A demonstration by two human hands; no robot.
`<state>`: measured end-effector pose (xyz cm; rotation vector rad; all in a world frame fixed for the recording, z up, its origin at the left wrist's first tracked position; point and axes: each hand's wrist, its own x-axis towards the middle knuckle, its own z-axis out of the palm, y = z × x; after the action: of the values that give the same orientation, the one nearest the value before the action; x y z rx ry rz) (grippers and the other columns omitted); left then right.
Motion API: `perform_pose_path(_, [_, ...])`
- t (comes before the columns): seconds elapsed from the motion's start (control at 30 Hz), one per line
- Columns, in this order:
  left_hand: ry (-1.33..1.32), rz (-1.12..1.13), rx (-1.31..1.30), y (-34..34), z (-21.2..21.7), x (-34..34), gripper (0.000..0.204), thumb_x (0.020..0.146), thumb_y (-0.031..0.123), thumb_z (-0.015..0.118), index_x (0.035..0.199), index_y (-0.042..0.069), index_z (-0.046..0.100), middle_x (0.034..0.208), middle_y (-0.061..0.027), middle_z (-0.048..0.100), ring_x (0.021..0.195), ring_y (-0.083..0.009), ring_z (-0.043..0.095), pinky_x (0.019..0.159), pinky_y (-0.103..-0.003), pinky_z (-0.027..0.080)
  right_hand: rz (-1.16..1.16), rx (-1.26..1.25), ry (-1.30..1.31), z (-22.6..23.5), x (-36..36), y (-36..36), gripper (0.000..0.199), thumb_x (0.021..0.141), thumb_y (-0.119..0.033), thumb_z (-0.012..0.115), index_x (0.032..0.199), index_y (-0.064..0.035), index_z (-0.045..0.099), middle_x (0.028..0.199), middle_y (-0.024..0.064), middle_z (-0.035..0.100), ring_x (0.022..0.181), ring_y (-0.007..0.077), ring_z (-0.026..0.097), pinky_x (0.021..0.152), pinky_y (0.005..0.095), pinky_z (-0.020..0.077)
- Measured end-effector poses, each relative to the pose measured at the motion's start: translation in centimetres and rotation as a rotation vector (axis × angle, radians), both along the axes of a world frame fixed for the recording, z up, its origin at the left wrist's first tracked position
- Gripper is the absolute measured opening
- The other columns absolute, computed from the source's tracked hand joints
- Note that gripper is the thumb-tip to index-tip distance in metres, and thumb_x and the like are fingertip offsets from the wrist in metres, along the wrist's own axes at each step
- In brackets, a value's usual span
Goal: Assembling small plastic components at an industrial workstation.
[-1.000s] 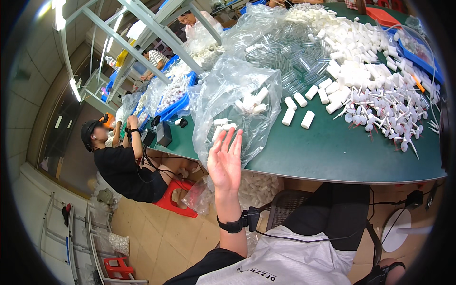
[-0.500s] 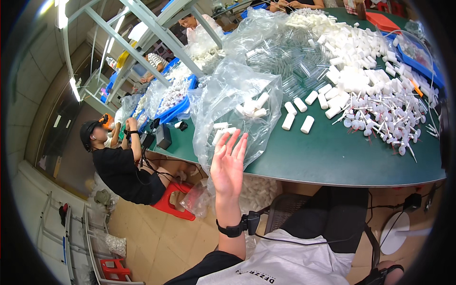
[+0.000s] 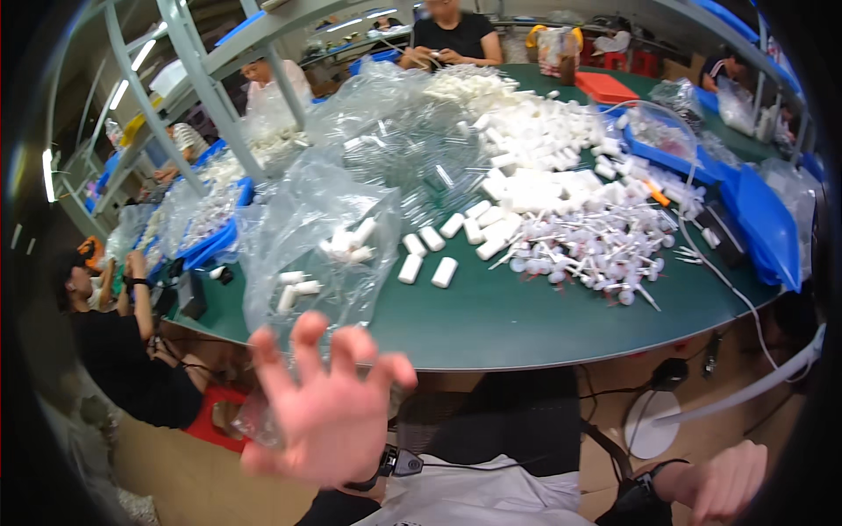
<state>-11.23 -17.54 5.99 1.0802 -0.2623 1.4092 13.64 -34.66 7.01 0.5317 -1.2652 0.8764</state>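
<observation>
My left hand (image 3: 324, 403) is raised before the table's near edge, blurred, fingers spread and bent, holding nothing. Just beyond its fingertips lies a crumpled clear plastic bag (image 3: 303, 206), with several small white cylinders (image 3: 351, 241) on it. My right hand (image 3: 719, 482) is low at the right, beside my lap; its fingers are blurred and partly hidden, and nothing shows in it. On the green table (image 3: 491, 329), loose white cylinders (image 3: 445, 272) lie in front of a big white heap (image 3: 544, 131). Thin white stems with round translucent discs (image 3: 588, 254) are piled nearer.
Clear tubes (image 3: 438, 188) lie behind the bag. Blue trays (image 3: 662, 145) hold parts at both sides, and a red tray (image 3: 605, 88) sits far back. Grey metal posts (image 3: 215, 83) rise at left. Co-workers sit around the table. A white round base (image 3: 653, 425) stands below.
My left hand has drawn back from the bag toward me and spread its fingers. My right hand has come into view at the lower right. The view has turned to the right.
</observation>
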Motion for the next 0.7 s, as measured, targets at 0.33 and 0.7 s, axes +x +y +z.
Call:
perform_pose_path(0.33, [-0.399,-0.660,0.277,-5.5,4.2,2.0,0.042,0.090,0.012,0.046,0.128,0.015,0.028,0.117,-0.0050,0.032,0.093,-0.0217,0.046,0.071,-0.048,0.053,-0.461,-0.231,-0.333,1.5,-1.0,1.3,0.050,0.090,-0.016,0.048,0.042,-0.0084,0.039,0.038,0.0021,0.037,0.030,0.0129,0.035,0.052,0.0322,0.0460])
perform_pose_path(0.7, [-0.422,-0.692,0.174,-4.1,4.0,-0.4,0.048,0.086,0.009,0.052,0.126,0.013,0.027,0.115,-0.0054,0.032,0.089,-0.0238,0.044,0.068,-0.046,0.051,-1.906,-0.733,-1.238,-2.7,5.4,11.5,0.012,0.077,-0.008,0.063,0.082,0.0005,0.057,0.071,0.0104,0.057,0.066,0.0226,0.054,0.062,0.0334,0.0426])
